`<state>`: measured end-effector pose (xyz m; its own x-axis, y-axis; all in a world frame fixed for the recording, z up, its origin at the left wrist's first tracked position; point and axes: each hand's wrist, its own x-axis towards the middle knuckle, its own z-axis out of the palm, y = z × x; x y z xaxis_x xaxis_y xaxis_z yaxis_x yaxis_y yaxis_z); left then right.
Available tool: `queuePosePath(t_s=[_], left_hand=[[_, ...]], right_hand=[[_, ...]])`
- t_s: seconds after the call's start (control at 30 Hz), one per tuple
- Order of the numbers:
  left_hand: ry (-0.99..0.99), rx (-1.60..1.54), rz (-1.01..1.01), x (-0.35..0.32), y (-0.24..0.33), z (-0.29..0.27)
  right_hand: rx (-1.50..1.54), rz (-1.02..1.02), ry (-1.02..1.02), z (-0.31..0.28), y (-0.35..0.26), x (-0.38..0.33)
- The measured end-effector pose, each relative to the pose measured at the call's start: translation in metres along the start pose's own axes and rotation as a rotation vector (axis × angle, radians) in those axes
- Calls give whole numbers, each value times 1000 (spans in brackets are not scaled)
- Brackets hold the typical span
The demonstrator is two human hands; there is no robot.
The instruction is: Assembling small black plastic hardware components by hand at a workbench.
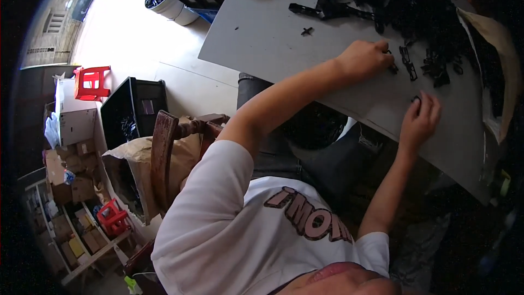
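My left hand (362, 60) is over the grey tabletop (273, 33), its fingers closed round a small black plastic part (392, 68) that peeks out at the fingertips. Closer to the table's edge, my right hand (421, 116) pinches another small black piece (416, 99) between thumb and finger; its exact shape is too small to tell. Between and beyond the hands lies a long black plastic part with openings (407, 63). More black parts (435, 68) cluster to its right. A small cross-shaped black piece (307, 31) rests alone further left.
A large heap of black parts (393, 0) covers the far right, beside an open paper sack (502, 49). Below the table edge stands a bucket of black pieces (314, 128). To the left are a black crate (136, 109), a wooden chair (164, 153) and a red stool (93, 83).
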<state>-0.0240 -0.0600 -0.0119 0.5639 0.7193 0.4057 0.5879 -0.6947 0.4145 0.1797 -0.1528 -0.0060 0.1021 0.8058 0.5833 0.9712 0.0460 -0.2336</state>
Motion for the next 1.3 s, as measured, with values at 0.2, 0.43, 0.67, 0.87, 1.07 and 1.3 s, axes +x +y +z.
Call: queuePosePath(t_s=[0.2,0.43,0.67,0.87,1.07,1.3], left_hand=[[-98,-89,-7,-27,2,-12],[62,-297,-129,-43,3,-19],[129,-280,-235,-42,-2,-17],[110,-167,-213,-48,-9,-27],[47,-113,-157,-47,-5,-27],[40,-187,-214,-49,3,-40]], right_hand=[[95,-322,-267,20,-40,8],[79,-336,-283,16,-47,3],[363,-100,-227,5,-61,-1],[538,103,-362,-28,-69,-14],[495,-33,-459,-19,-78,-26],[67,-110,-131,7,-54,0]])
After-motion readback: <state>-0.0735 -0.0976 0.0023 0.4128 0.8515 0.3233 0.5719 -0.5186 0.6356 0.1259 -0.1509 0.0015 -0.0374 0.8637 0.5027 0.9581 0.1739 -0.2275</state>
